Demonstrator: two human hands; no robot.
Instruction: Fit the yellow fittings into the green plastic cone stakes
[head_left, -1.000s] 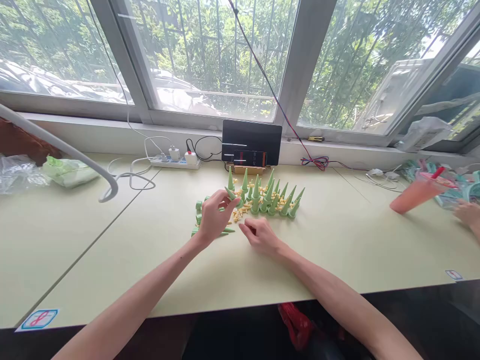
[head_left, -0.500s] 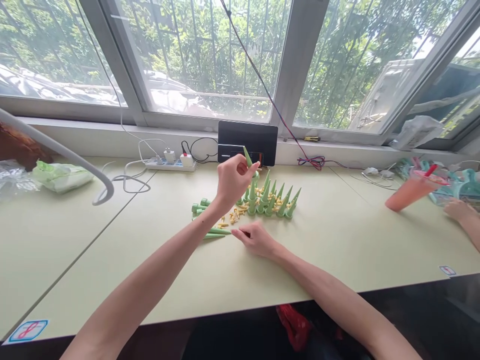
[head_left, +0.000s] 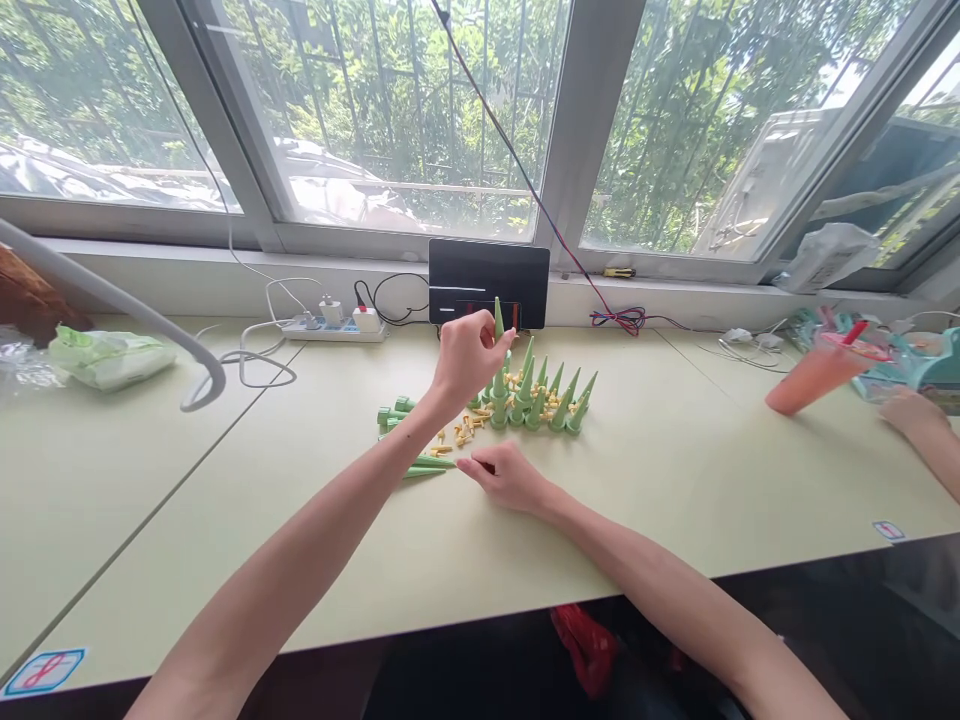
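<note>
My left hand (head_left: 463, 357) is raised over the far side of the table, fingers pinched round a green cone (head_left: 498, 318) held point up. Just below and right of it stands a cluster of upright green cones (head_left: 541, 398). Small yellow pieces (head_left: 465, 432) lie scattered in front of them. My right hand (head_left: 506, 476) rests on the pale green table (head_left: 675, 470), fingers curled, fingertips pinched near the yellow pieces; what they hold is too small to make out. More green cones lie flat (head_left: 427, 465) by its fingertips, and green caps (head_left: 391, 414) sit to the left.
A black screen (head_left: 488, 282) with a phone stands against the window sill behind the cones. A power strip (head_left: 337, 326) and cables lie left of it. A white lamp arm (head_left: 112, 300) curves in from the left. Another person's hand (head_left: 911, 415) and an orange drink cup (head_left: 814, 375) are at right.
My left hand lifted a green cone from the table near the lying pieces and carried it up and back over the standing cluster. My right hand stayed nearly still.
</note>
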